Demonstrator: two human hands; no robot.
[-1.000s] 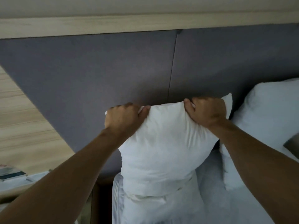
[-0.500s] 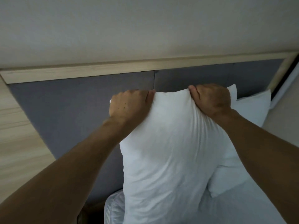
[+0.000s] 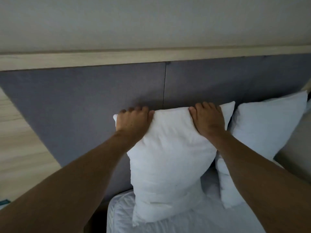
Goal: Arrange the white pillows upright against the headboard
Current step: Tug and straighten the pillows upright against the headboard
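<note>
A white pillow (image 3: 168, 162) stands upright on the bed, its top edge against the grey padded headboard (image 3: 84, 101). My left hand (image 3: 134, 121) grips its top left corner. My right hand (image 3: 207, 119) grips the top edge near the right corner. A second white pillow (image 3: 267, 125) leans upright against the headboard to the right, partly behind my right forearm. The first pillow's bottom rests on the white sheet (image 3: 168, 224).
A light wooden trim (image 3: 117, 59) runs along the headboard's top, with a pale wall above. A wooden wall panel (image 3: 18, 148) lies left of the bed. A beige cushion (image 3: 297, 152) sits at the far right edge.
The pillow, lifted high half a second ago, has come down; its bottom now sits on the sheet. Both hands keep their hold on the top edge. The view has tilted slightly downward.
</note>
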